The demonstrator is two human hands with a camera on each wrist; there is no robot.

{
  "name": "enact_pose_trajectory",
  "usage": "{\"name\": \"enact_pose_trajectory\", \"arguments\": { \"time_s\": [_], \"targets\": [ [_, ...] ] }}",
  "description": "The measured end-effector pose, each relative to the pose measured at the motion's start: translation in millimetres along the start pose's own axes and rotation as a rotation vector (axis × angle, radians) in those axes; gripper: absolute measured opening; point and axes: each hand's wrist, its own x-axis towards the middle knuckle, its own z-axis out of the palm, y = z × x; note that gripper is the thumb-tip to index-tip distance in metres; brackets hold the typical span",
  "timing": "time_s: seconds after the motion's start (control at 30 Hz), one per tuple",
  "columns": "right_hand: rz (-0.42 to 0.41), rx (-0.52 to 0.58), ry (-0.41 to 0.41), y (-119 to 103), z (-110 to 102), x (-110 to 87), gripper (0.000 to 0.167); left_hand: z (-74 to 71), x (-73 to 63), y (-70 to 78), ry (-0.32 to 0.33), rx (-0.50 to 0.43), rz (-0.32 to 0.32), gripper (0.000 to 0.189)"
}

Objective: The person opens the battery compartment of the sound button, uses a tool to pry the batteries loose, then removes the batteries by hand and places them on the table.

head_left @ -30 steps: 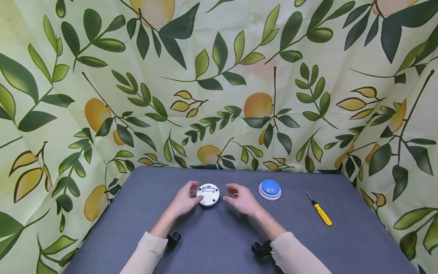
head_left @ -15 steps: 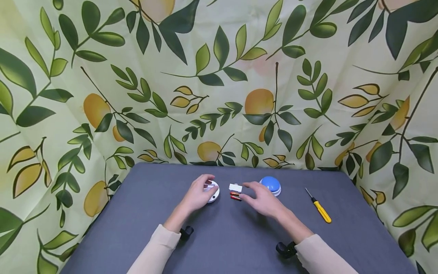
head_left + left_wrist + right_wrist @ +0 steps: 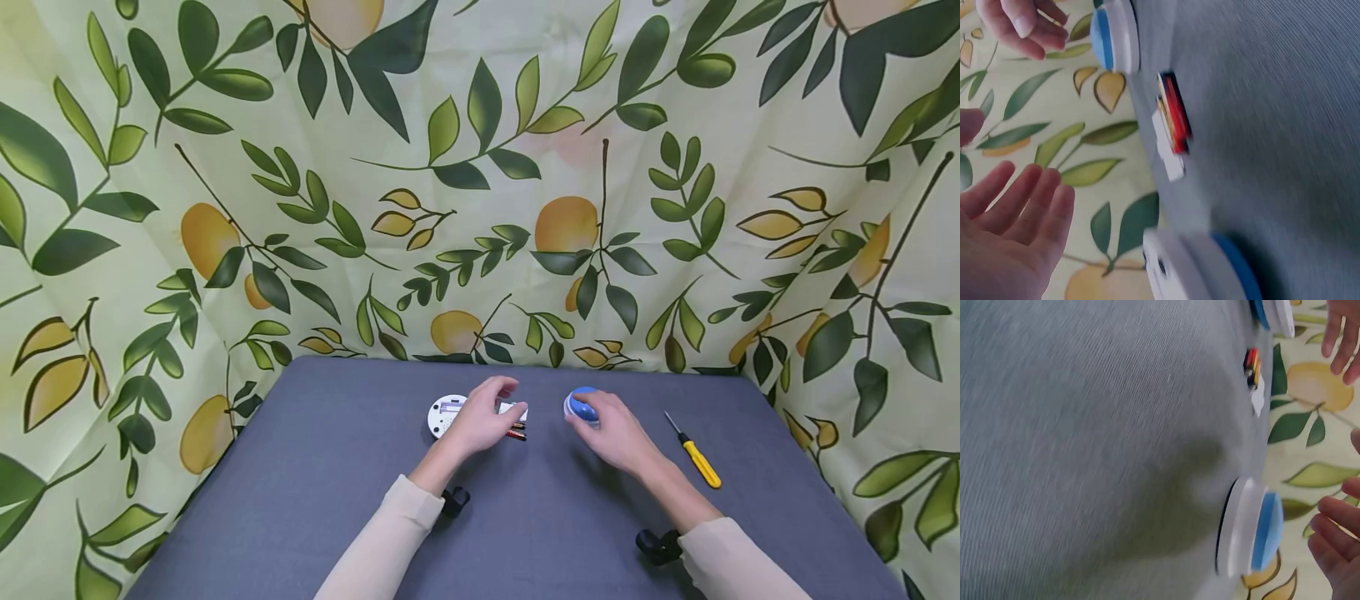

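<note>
My left hand, fingers loosely spread, hovers between an upturned white round push-button and two red-and-black batteries. A small white battery cover lies beside the batteries. The upturned button has its battery slot facing up, and its blue side faces the table. Over at the right, my right hand reaches above a second button with a blue dome, which stands dome up. Its fingers are relaxed and apart from the dome in the right wrist view. Neither hand holds anything.
A yellow-handled screwdriver lies on the dark grey table to the right of the right hand. Behind the table's far edge hangs a leaf-and-fruit patterned cloth, which also runs along both sides.
The left hand has left the upturned button and moved right toward the batteries. My right hand has moved right, away from the batteries and cover, to the blue-domed button.
</note>
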Motion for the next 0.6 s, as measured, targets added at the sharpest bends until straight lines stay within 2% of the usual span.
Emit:
{"name": "enact_pose_trajectory", "arguments": {
  "time_s": [0.2,0.37,0.6],
  "targets": [
    [0.018,-0.010,0.064,21.1,-7.3,-0.7,0.045,18.1,10.5,9.0,-0.015,-0.054,0.017,0.045],
    [0.066,0.006,0.101,34.4,-12.3,-0.6,0.048,31.8,20.9,14.3,0.002,0.002,0.031,0.048],
    [0.138,0.075,0.073,44.7,-11.4,1.7,0.059,53.9,33.5,12.7,-0.016,0.022,-0.025,0.054]
  ]
}}
